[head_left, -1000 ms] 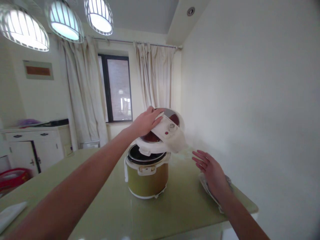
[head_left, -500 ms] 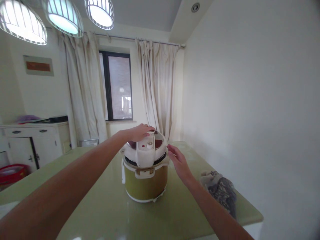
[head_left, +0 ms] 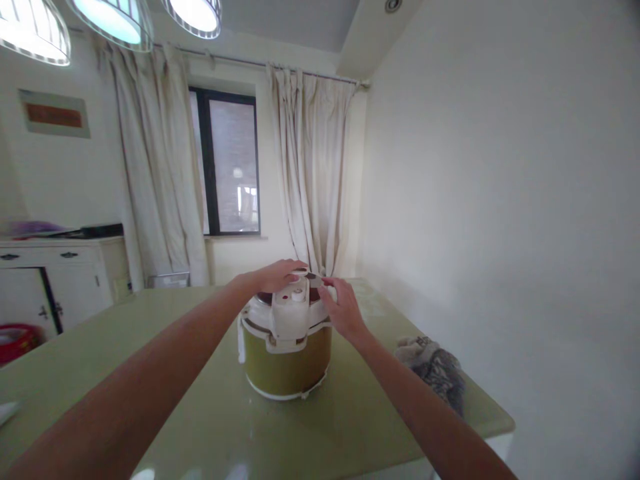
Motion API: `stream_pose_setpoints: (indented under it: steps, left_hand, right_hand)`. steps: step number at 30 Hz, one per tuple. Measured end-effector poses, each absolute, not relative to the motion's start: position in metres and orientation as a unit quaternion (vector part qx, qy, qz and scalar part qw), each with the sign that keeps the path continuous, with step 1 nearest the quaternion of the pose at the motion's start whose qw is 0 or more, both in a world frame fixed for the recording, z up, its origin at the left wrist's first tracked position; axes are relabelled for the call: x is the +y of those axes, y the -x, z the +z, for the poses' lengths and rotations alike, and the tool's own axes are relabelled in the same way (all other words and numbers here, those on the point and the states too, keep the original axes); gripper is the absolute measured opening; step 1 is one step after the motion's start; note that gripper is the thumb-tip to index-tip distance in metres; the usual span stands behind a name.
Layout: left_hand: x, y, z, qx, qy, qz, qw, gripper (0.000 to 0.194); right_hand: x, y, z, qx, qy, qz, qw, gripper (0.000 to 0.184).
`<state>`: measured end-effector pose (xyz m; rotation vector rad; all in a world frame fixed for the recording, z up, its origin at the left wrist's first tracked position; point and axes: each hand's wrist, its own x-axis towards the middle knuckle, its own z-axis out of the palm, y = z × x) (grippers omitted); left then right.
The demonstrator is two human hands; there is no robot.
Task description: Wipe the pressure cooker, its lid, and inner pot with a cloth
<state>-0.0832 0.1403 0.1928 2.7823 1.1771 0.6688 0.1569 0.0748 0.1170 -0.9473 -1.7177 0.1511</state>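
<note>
Cooker [head_left: 287, 370], one, standing on counter [head_left: 210, 393], white lid [head_left: 290, 321] on top. Left hand [head_left: 277, 275]: grip closed over the lid's handle [head_left: 300, 272]; right hand [head_left: 345, 310]: against lid's right side, grip closure cannot be told

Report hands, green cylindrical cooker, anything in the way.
Left hand gripping top of round white plastic lid; right hand at its right side. Lid on green cylindrical cooker. Crumpled grey patterned cloth at right, apart from cooker, not blocking.
</note>
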Motion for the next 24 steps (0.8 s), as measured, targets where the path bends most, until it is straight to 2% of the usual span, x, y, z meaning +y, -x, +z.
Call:
stream_pose_setpoints:
  steps: [3, 6, 8, 10, 12, 14, 16, 24]
  left_hand:
    - [0.131, 0.094, 0.191, 0.401, -0.853, 0.330, 0.052, 0.059]
    - [0.096, 0.107, 0.172, 0.432, -0.720, 0.542, 0.033, 0.054]
    - [0.063, 0.107, 0.138, 0.431, -0.589, 0.684, -0.017, 0.048]
    - [0.032, 0.097, 0.090, 0.408, -0.476, 0.775, -0.079, 0.048]
    - [0.012, 0.080, 0.039, 0.409, -0.463, 0.781, -0.087, 0.058]
    - [0.003, 0.062, -0.001, 0.440, -0.496, 0.748, -0.044, 0.084]
    - [0.004, 0.046, -0.023, 0.471, -0.515, 0.716, -0.009, 0.102]
    - [0.013, 0.018, -0.016, 0.530, -0.518, 0.664, -0.104, 0.135]
  right_hand:
    - [0.087, -0.133, 0.146, -0.761, 0.423, 0.055, 0.490, 0.036]
    - [0.095, -0.107, 0.171, -0.777, 0.487, 0.060, 0.394, 0.055]
    - [0.099, -0.093, 0.184, -0.780, 0.530, 0.046, 0.330, 0.073]
    - [0.103, -0.082, 0.196, -0.785, 0.558, 0.027, 0.270, 0.085]
    - [0.108, -0.076, 0.204, -0.794, 0.568, 0.015, 0.215, 0.090]
    - [0.112, -0.075, 0.210, -0.813, 0.557, 0.009, 0.169, 0.092]
    - [0.112, -0.078, 0.214, -0.831, 0.538, -0.003, 0.142, 0.094]
    - [0.108, -0.052, 0.225, -0.803, 0.588, -0.068, 0.062, 0.094]
